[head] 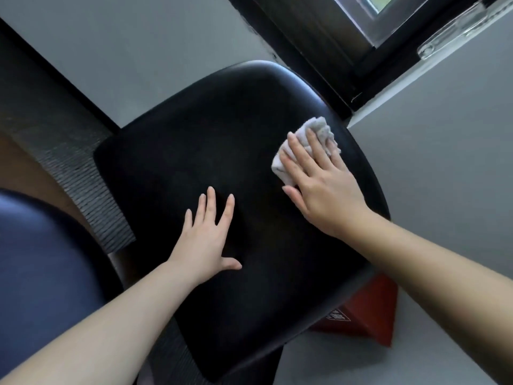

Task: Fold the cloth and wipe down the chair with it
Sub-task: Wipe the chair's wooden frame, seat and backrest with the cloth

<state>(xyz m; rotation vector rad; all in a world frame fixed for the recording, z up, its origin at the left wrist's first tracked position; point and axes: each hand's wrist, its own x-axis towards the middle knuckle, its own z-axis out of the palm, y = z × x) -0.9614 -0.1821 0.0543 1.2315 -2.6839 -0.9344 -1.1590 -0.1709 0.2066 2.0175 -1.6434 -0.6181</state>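
The right hand (pixel 322 190) is pressing a white folded cloth (pixel 313 140) flat-fingered onto the black chair seat (pixel 211 140); the left hand (pixel 206 234) is resting there, fingers spread.

I log: chair seat (pixel 222 134), black, smooth, faint sheen, leather-like; cloth (pixel 319 132), pale, soft, nubbly, crumpled; grey panel (pixel 83 184) on my left, ribbed woven texture, matt; floor (pixel 444 162), grey, smooth, matt; red box (pixel 369 315), smooth faces.
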